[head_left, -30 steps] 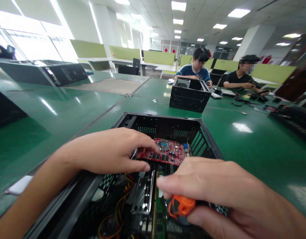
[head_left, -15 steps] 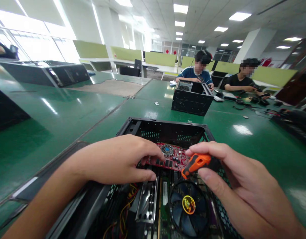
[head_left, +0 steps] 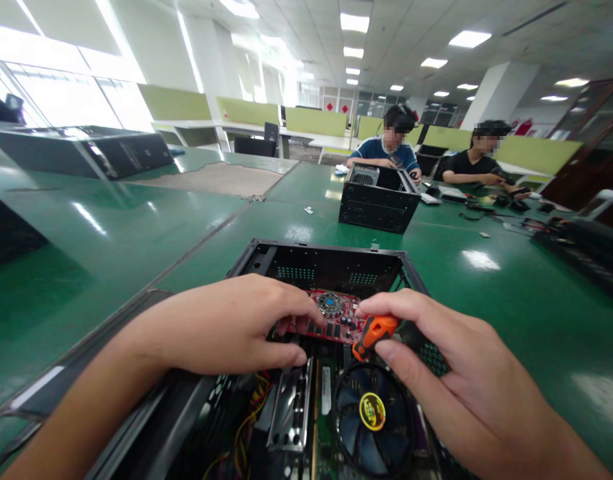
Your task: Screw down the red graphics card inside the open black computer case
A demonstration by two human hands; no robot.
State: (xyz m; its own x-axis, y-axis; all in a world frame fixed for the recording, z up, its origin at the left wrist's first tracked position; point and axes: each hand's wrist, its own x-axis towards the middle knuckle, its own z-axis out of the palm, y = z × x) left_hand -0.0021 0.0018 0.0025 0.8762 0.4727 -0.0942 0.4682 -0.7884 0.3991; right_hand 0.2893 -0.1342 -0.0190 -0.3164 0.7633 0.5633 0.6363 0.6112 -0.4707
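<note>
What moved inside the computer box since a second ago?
The right hand carried the orange-handled screwdriver away from the person, from over the fan up to the red card, so the fan with its yellow sticker now shows. The left hand kept its grip on the red card's left end, and the open computer case stayed put on the green table.

We looked across a wide, glossy green table [head_left: 111, 227]. Bright windows [head_left: 61, 100] ran along the left, ceiling panels [head_left: 354, 22] glowed overhead, and a white pillar [head_left: 486, 93] stood at the right. Green partitions [head_left: 251, 110] lined the desks [head_left: 196, 123] behind, with a black chair [head_left: 256, 145] before them.
</note>
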